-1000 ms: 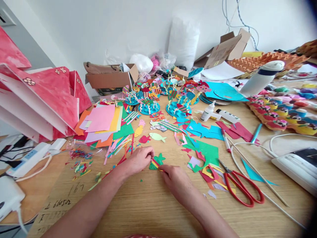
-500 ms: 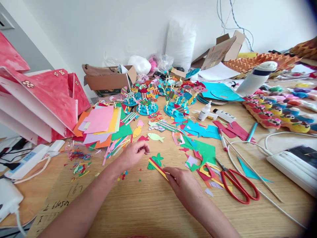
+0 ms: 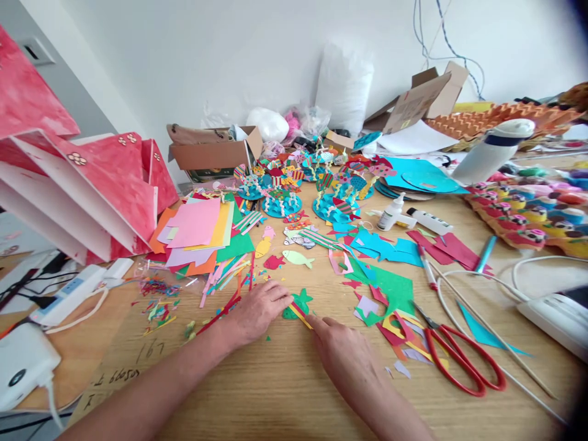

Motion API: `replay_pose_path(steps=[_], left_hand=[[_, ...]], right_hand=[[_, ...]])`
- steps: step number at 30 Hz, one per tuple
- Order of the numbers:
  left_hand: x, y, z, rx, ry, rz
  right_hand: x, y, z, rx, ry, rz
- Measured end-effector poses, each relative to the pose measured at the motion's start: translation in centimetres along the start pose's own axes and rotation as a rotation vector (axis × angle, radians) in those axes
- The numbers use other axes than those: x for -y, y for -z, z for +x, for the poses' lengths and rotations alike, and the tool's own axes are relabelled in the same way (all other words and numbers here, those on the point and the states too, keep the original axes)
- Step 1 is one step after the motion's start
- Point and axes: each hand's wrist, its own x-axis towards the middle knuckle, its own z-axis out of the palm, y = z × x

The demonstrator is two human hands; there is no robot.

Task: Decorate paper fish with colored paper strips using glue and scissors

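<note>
A green paper fish (image 3: 303,299) lies flat on the table in front of me. Slanting across it is a narrow red-and-yellow paper strip (image 3: 301,315). My left hand (image 3: 263,311) has its fingertips closed together at the strip's upper left end, and its thumb is hidden. At the lower right end, the fingers of my right hand (image 3: 342,346) pinch the strip. Just beyond the hands lie a red paper fish (image 3: 274,263), a pale green one (image 3: 297,258) and a yellow one (image 3: 263,247). A red strip (image 3: 220,313) shows beside my left wrist.
Red-handled scissors (image 3: 463,358) lie right of my right hand, near paper scraps (image 3: 395,324) and a white cable. A glue bottle (image 3: 391,211) stands farther back. Stacked coloured paper (image 3: 195,223) is at left; blue stands with paper fish (image 3: 333,208) fill the back.
My left hand has come right and down to the strip's upper end, its fingers now touching it. The strip stays over the green fish in my right hand. The view has shifted slightly left.
</note>
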Motion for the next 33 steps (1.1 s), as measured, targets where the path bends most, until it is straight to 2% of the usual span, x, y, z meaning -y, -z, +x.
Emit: replay_pose_path(steps=[8,14,25,33], left_hand=[[0.3,-0.6,-0.3,-0.004,0.003,0.059],[0.7,-0.7,-0.5,-0.05,0.012,0.051],[0.9,-0.6,-0.4,-0.048,0.041,-0.055],[1.4,-1.4,0.2,-0.133,0.084,-0.2]], right_hand=[[-0.3,-0.2,-0.6,0.052,-0.032,0.014],[-0.7,0.1,-1.1,0.013,-0.032,0.048],[-0.3,0.3,-1.0,0.003,-0.004,0.055],[-0.2,0.5,-0.3,0.037,-0.025,0.067]])
